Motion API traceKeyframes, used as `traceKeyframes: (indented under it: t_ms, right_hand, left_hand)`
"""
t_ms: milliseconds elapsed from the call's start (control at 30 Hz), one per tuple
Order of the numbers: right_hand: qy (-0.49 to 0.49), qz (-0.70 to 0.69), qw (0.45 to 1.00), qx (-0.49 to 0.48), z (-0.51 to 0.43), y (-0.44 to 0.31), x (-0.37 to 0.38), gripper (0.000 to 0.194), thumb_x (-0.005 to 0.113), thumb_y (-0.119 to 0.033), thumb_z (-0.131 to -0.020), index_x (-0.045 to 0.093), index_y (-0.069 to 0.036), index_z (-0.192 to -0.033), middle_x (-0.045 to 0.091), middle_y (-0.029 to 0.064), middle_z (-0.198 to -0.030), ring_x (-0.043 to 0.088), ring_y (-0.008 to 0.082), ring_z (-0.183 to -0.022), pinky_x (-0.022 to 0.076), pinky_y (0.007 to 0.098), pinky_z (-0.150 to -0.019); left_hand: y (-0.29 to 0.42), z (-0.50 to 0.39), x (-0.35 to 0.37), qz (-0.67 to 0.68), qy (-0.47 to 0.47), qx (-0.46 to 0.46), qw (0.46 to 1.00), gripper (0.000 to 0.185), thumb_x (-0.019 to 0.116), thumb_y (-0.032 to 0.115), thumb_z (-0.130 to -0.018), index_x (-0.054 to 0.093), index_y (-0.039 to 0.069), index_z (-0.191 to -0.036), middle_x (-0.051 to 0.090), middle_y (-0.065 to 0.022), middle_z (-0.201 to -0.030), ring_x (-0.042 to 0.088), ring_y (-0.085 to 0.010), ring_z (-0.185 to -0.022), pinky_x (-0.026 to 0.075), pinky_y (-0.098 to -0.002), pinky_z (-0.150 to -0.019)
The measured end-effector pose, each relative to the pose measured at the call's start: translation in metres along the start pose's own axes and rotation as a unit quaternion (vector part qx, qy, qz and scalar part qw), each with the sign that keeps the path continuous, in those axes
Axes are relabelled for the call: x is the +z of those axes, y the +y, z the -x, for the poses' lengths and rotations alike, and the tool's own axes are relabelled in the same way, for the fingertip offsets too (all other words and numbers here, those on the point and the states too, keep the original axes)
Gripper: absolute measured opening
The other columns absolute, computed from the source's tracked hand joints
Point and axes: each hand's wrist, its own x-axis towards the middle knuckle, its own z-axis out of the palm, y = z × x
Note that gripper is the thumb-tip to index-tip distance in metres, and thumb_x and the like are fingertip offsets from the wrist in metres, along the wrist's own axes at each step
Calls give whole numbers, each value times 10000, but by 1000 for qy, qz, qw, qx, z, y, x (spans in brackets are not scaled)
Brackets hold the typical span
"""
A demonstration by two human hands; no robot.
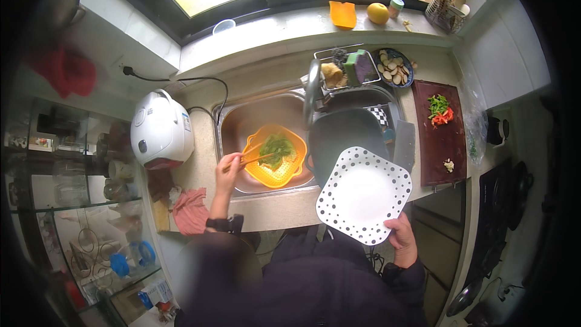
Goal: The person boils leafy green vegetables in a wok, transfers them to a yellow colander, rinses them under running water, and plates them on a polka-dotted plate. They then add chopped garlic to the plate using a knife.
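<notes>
My left hand (229, 170) grips a pair of wooden chopsticks (251, 160), whose tips reach into the green leafy vegetable (277, 150) inside a yellow plastic colander (272, 181). The colander stands in the left basin of the steel sink (240, 116). At the lower right, my right hand (401, 236) holds a white square plate with black dots (363, 195) by its near right corner. Nothing lies on the plate. It overlaps a dark board or lid (347, 134) that covers much of the right basin.
A white rice cooker (161, 131) and a pink cloth (190, 211) are left of the sink. To the right lie a cleaver (404, 145) and a cutting board (438, 154) with chopped peppers (440, 110). Behind stand the faucet (312, 91), a sponge rack (372, 75) and a bowl of slices (396, 69).
</notes>
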Motion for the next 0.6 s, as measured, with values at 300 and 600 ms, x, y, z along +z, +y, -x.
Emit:
traceKeyframes:
  t_ms: [300,600]
  right_hand:
    - [14,-9,999,37,3,36,43,600,627,-5,-683,432,84,-1243,568,152,-1179,576,252,-1069,448,339,-937]
    - [38,-15,998,42,3,47,53,574,590,34,-696,417,98,-1239,564,169,-1174,575,248,-1074,460,334,-919]
  left_hand:
    - [-79,-63,70,-197,-158,162,954,121,622,139,-842,639,32,-896,626,-134,-853,626,-285,-736,503,-322,-648]
    - [-112,-82,81,-172,-123,105,972,151,577,167,-890,616,25,-860,618,-90,-810,641,-219,-734,529,-317,-626]
